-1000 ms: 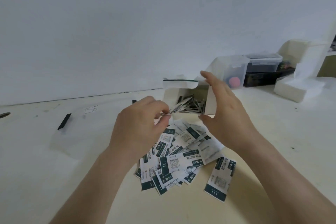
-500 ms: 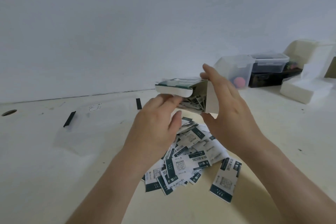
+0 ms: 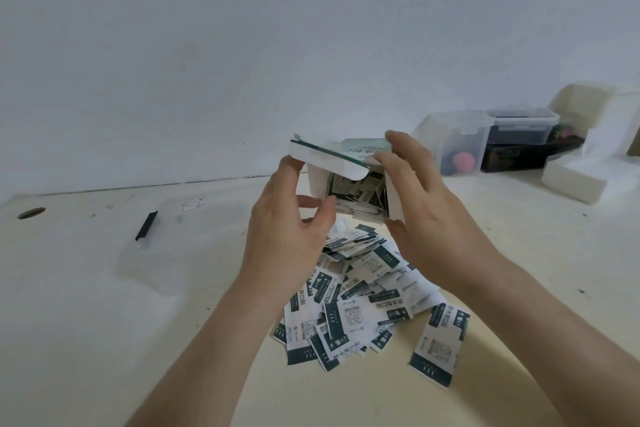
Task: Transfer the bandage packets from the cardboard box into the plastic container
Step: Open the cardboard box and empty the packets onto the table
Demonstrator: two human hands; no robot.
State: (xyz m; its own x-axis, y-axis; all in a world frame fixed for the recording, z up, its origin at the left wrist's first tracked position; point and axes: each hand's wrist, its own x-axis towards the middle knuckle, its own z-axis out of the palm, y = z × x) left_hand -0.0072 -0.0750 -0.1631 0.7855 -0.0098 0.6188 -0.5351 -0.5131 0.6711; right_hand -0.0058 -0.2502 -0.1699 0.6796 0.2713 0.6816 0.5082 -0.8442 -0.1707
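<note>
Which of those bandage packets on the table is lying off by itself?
The bandage packet at the near right of the heap: it lies flat and wholly uncovered, dark green band toward the camera, while the others overlap one another.

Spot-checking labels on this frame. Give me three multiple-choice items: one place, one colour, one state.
1. Where does the pile of packets lie?
A. In a drawer
B. On the table, below the box
C. On a shelf

2. What colour is the band on the packets?
A. Red
B. Dark green
C. Yellow

3. What state is the box in?
A. Taped shut
B. Flattened
C. Held up, flap open

Answers:
1 B: the pile spreads on the table under the raised box.
2 B: each white packet has a dark green end.
3 C: the left hand and right hand grip it, and packets show in its open mouth.
</note>
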